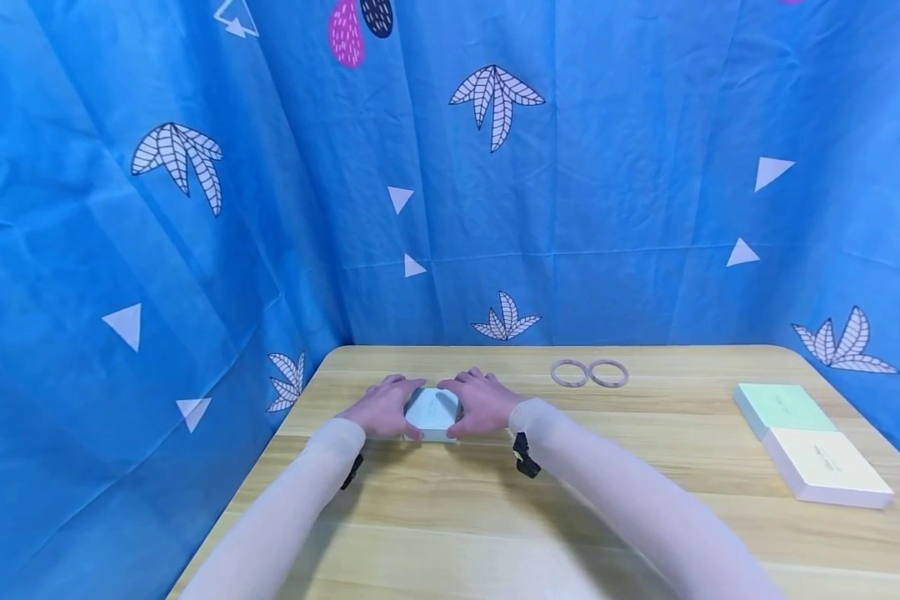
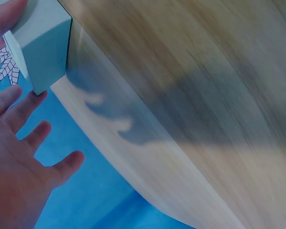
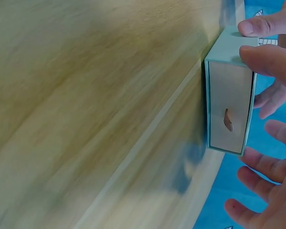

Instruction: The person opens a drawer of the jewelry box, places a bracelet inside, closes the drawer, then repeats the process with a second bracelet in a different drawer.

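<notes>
A small pale mint drawer box rests on the wooden table near its far left part, between the two hands. My left hand grips its left side, thumb at the near face and fingers round the far edge; the left wrist view shows a fingertip at a corner of the box. Across from it, my right hand holds the right side the same way, with its other fingers spread. Facing the right wrist camera is the box's whitish drawer end with a small brown ribbon pull.
Two thin pinkish-grey rings lie side by side at the table's back. Toward the right edge are a light green box and a cream box, touching. A blue patterned curtain hangs behind and left of the table.
</notes>
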Action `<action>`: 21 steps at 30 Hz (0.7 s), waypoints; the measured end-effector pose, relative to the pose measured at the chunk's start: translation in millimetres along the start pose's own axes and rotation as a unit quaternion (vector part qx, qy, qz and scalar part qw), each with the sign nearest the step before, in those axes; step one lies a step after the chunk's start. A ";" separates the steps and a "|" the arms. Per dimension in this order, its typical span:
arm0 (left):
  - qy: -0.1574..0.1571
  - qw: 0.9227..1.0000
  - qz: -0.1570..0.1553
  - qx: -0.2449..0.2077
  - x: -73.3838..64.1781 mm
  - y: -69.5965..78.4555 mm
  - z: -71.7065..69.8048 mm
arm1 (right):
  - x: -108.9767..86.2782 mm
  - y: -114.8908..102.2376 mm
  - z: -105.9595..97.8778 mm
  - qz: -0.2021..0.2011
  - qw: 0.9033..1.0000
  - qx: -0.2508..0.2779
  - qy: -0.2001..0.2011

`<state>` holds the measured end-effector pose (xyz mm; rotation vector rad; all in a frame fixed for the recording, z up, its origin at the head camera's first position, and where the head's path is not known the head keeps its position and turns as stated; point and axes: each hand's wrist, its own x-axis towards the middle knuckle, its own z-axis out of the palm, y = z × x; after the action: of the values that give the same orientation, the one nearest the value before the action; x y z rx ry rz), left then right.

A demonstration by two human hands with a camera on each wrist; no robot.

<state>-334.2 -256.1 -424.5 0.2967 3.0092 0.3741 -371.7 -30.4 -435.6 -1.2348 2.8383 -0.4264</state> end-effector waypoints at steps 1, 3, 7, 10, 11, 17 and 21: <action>0.000 1.000 -0.003 -0.001 0.0 -0.7 0.2 | 0.7 -0.5 0.5 0.000 1.000 0.000 0.000; -0.002 1.000 -0.011 -0.003 0.3 -1.9 0.5 | 1.8 -1.4 1.4 0.002 1.000 0.003 -0.002; -0.007 1.000 -0.020 -0.014 1.8 -3.1 -0.2 | 3.3 -1.7 2.8 0.003 1.000 0.010 0.001; -0.006 1.000 -0.017 -0.018 3.8 -4.2 -0.8 | 3.7 -1.3 2.8 0.003 1.000 0.012 0.008; -0.006 1.000 -0.015 -0.017 4.5 -4.7 -0.7 | 3.8 -1.2 2.8 0.004 1.000 0.012 0.010; -0.012 1.000 -0.007 -0.023 4.8 -5.9 -0.6 | 3.9 -0.7 3.5 0.008 1.000 0.018 0.009; -0.021 0.999 -0.010 -0.033 4.4 -3.9 -0.1 | 3.9 -0.3 5.4 0.011 1.000 0.022 0.007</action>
<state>-339.2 -258.9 -425.7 0.2668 2.9496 0.4597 -373.5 -34.7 -440.4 -1.1977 2.8346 -0.4954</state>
